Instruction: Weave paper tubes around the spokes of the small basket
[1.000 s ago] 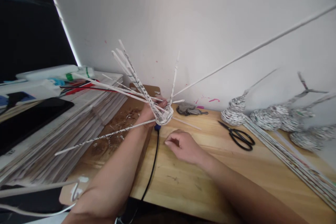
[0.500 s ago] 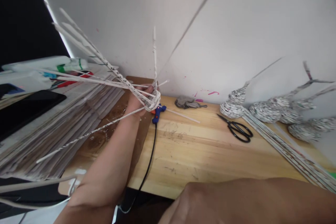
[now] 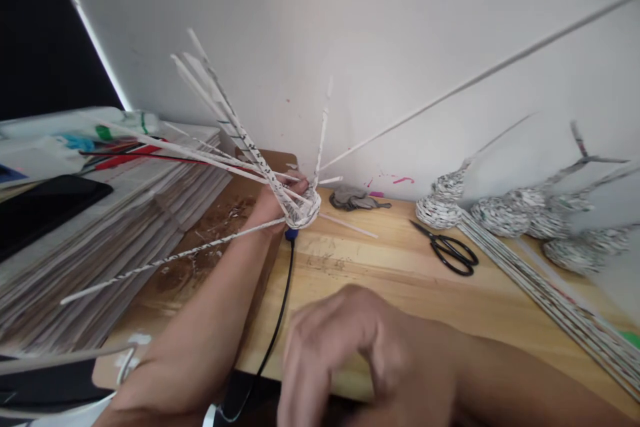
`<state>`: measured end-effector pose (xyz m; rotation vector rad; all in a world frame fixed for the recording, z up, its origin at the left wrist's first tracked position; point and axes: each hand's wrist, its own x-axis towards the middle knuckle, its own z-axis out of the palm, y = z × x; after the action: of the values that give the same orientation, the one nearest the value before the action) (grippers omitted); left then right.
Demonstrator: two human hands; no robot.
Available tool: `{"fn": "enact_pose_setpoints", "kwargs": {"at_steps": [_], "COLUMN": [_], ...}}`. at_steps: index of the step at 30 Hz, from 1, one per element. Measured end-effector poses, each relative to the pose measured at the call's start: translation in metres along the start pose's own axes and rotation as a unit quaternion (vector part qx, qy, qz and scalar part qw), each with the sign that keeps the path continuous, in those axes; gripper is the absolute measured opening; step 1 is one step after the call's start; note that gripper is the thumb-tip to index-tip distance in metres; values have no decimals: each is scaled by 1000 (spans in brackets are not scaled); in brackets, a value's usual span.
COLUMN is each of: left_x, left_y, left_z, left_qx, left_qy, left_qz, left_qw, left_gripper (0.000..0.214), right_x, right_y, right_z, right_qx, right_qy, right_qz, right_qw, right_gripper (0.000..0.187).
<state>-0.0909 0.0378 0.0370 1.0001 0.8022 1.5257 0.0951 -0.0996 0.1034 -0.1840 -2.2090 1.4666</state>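
At the middle of the head view, my left hand (image 3: 296,183) is closed on a small woven paper-tube piece (image 3: 304,210), its fingers partly hidden behind the strands. Long white printed paper tubes (image 3: 235,123) fan out from this weave to the upper left, the left and upward. One long tube (image 3: 470,83) stretches to the upper right edge of the view. Close to the camera, my right hand (image 3: 345,340) hangs bent over the table's front edge, slightly blurred. Its thumb stands apart from the fingers, and nothing shows between them. Fingertips run out of the bottom of the view.
Behind the weave, a blue glue gun (image 3: 291,235) is mostly covered, its black cord running down. Black scissors (image 3: 450,250), a grey cloth (image 3: 355,198), woven gourd shapes (image 3: 440,207) and paper tubes (image 3: 545,293) lie rightward. A paper stack (image 3: 125,240) bears a phone (image 3: 55,210).
My left hand and the weave have shifted slightly right and down, now covering most of the glue gun. My right hand has come into view, and the long tube has swung down to the right.
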Motion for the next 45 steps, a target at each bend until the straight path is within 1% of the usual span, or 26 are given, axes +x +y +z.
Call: {"fn": "enact_pose_setpoints", "kwargs": {"at_steps": [2,3,5,7,9,11,13,14,15,17,19,20,22,27,31,38,41,43,45], "left_x": [-1,-1,-2,-3,-4,-5,-6,-6,-6,-7,-7,-7,-8,-8,-7,-10,-11,-12,-12], "left_y": [-5,-7,-11,-14,-16,-19,-22,-24,-26,-30,-32,-33,-34,-36,-37,-39,-40,-39,-39], "left_z": [1,2,2,4,6,9,12,13,14,15,14,14,13,12,11,14,16,16,17], "left_qx": [12,19,31,39,44,48,63,77,93,125,146,154,166,176,186,183,179,178,178], "left_qy": [-1,1,1,-8,-21,-28,-42,-52,-63,-80,-84,-84,-86,-88,-85,-101,-104,-101,-101], "left_qz": [-13,-15,-20,-29,-41,-54,-69,-72,-71,-60,-49,-48,-47,-41,-41,-33,-41,-41,-40], "left_qw": [1000,1000,999,999,998,997,995,993,991,987,984,983,981,980,978,977,978,978,978], "left_gripper": [37,37,36,35,35,35,33,31,30,28,27,26,25,25,25,24,24,23,24], "right_x": [0,-1,-5,-10,-15,-19,-22,-23,-23,-25,-26,-27,-29,-31,-31,-28,-26,-25,-25], "right_y": [20,31,52,69,80,84,84,83,82,80,77,76,74,69,68,69,72,76,78], "right_z": [-4,-8,-20,-35,-48,-57,-62,-64,-65,-66,-69,-70,-73,-77,-78,-76,-76,-77,-79], "right_qx": [-22,-49,-98,-117,-123,-126,-141,-159,-189,-275,-353,-377,-394,-396,-395,-387,-341,-279,-229], "right_qy": [104,173,290,394,468,512,520,513,501,480,466,461,458,479,481,508,523,527,516], "right_qz": [29,48,65,46,19,-8,-26,-29,-29,-32,-36,-37,-34,-34,-28,-11,13,18,20], "right_qw": [994,983,950,910,875,850,842,843,844,833,811,802,796,783,782,770,781,803,825], "right_gripper": [30,26,26,27,22,13,27,33,34,25,14,12,11,9,8,11,12,11,10]}}
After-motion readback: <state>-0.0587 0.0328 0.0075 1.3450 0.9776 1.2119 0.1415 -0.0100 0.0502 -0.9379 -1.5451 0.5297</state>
